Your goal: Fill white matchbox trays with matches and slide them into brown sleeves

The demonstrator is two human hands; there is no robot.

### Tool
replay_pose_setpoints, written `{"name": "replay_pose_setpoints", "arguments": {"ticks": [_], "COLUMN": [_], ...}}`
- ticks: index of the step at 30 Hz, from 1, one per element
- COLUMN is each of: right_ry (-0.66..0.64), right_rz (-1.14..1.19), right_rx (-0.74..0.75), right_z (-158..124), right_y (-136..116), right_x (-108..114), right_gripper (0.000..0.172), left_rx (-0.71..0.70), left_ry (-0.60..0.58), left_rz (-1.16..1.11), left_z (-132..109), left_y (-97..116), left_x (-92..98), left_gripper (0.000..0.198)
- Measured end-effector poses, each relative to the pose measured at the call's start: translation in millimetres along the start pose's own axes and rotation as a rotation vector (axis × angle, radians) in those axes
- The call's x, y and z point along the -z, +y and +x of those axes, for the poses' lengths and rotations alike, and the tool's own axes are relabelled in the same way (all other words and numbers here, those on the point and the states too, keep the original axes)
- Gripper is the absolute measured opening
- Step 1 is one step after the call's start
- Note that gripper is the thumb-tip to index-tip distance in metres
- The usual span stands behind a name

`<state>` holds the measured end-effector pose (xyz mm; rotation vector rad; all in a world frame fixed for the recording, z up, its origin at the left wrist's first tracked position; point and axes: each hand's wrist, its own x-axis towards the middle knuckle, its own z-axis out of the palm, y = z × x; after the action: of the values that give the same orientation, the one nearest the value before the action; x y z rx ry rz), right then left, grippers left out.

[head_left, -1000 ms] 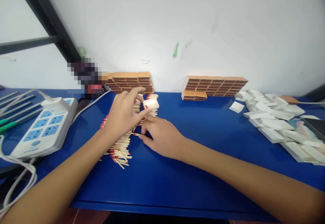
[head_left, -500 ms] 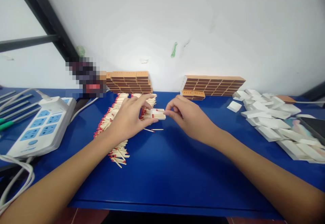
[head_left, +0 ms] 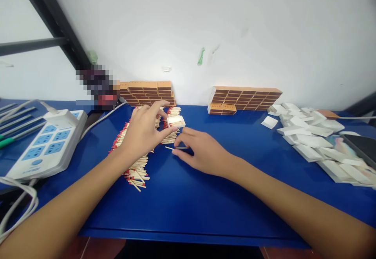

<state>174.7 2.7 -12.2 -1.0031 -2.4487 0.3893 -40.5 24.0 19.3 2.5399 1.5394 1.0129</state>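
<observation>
My left hand (head_left: 143, 127) pinches a small white matchbox tray (head_left: 177, 122) between thumb and fingers, above the edge of the match heap. A few matches lie in the tray. My right hand (head_left: 199, 149) is low over the blue table, its thumb and forefinger apart on either side of a loose match (head_left: 182, 147). Another loose match (head_left: 169, 147) lies at its fingertips. Under and beside my left hand spreads a long heap of red-headed matches (head_left: 138, 172), partly hidden by the hand and forearm.
Stacked brown matchboxes (head_left: 149, 90) stand against the wall at left, with a second stack (head_left: 249, 98) to the right. White trays (head_left: 311, 129) are piled at the right, near a dark phone (head_left: 360, 147). A power strip (head_left: 47, 145) with cables occupies the left side.
My right hand has moved from the tray down and left to the loose matches, its fingertips now parted. My left hand has shifted slightly up and left with the tray.
</observation>
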Motion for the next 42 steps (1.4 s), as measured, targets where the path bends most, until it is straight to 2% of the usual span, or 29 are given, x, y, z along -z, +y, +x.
{"name": "replay_pose_setpoints", "arguments": {"ticks": [4, 7, 10, 14, 18, 20, 22, 25, 27, 29, 34, 37, 40, 42], "right_ry": [-0.112, -0.199, -0.269, -0.2, -0.123, -0.201, -0.322, -0.414, -0.47, -0.488, -0.272, -0.178, -0.132, -0.148], "right_rz": [0.006, 0.019, 0.049, 0.064, 0.063, 0.046, 0.09, 0.138, 0.144, 0.161, 0.144, 0.079, 0.075, 0.086], "right_rx": [-0.049, -0.045, -0.02, -0.018, -0.059, -0.076, -0.072, -0.073, -0.079, -0.092, -0.139, -0.152, -0.156, -0.157], "right_z": [3.8, -0.2, -8.2, -13.4, -14.8, -17.9, -22.1, -25.8, -25.1, -22.6, -15.4, -11.8, -9.0, -7.8], "right_y": [-7.6, -8.7, -7.1, -2.7, 7.1, 15.4, 24.5, 34.2, 35.2, 31.4, 14.6, 10.0, 9.8, 9.4], "right_x": [-9.0, -0.4, 10.9, 19.8, 41.2, 58.7, 74.4, 84.1, 79.5, 68.7, 36.2, 24.7, 19.8, 18.7], "right_gripper": [0.01, 0.009, 0.018, 0.025, 0.017, 0.015, 0.022, 0.016, 0.004, 0.006, 0.009, 0.005, 0.01, 0.006], "left_rx": [0.0, 0.003, 0.006, 0.003, 0.008, 0.01, 0.003, -0.011, -0.012, -0.007, -0.003, -0.004, -0.001, 0.0], "left_ry": [-0.025, -0.032, -0.039, -0.035, -0.029, -0.031, -0.032, -0.043, -0.054, -0.054, -0.041, -0.045, -0.047, -0.05], "left_rz": [0.014, 0.018, 0.024, 0.029, 0.022, 0.024, 0.029, 0.033, 0.034, 0.036, 0.03, 0.034, 0.031, 0.03], "left_z": [-1.3, -1.9, -2.0, -1.8, -1.7, -1.9, -2.3, -2.9, -2.9, -2.7, -2.4, -2.4, -1.9, -1.3], "left_y": [-0.3, 0.2, 0.3, 0.2, 0.7, 0.9, 0.8, 0.5, 0.5, 0.6, 0.9, 1.1, 1.0, 0.3], "left_x": [-1.1, -1.6, -2.2, -2.5, -1.6, -1.5, -1.9, -3.0, -3.2, -3.0, -1.9, -1.7, -1.7, -1.6], "left_gripper": [0.06, 0.061, 0.059, 0.059, 0.06, 0.06, 0.06, 0.06, 0.061, 0.061, 0.061, 0.061, 0.062, 0.063]}}
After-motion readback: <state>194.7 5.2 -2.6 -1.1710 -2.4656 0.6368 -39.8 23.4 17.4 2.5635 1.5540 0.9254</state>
